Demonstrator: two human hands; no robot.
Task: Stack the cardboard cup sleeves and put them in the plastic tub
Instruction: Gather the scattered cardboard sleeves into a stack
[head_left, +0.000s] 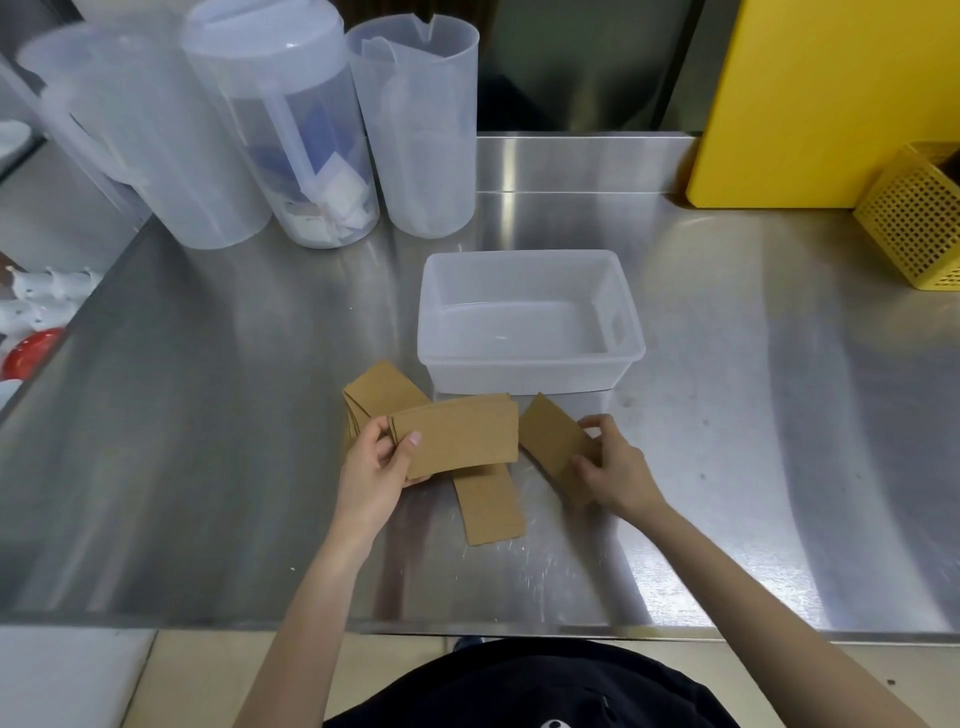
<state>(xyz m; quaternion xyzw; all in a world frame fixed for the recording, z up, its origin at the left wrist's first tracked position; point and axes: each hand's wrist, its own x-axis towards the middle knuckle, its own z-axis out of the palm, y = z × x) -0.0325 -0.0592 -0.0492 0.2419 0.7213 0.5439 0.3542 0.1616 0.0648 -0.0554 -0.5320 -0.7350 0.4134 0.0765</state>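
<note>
holding sleeve stack in left grip, right grip perhaps pinching sleeve

Tub mouth: plastic tub stood open, nothing over it | Front: steel counter bare left and right of loose sleeves | Back: three pitchers crowded far-left; yellow basket blocked far-right.
</note>
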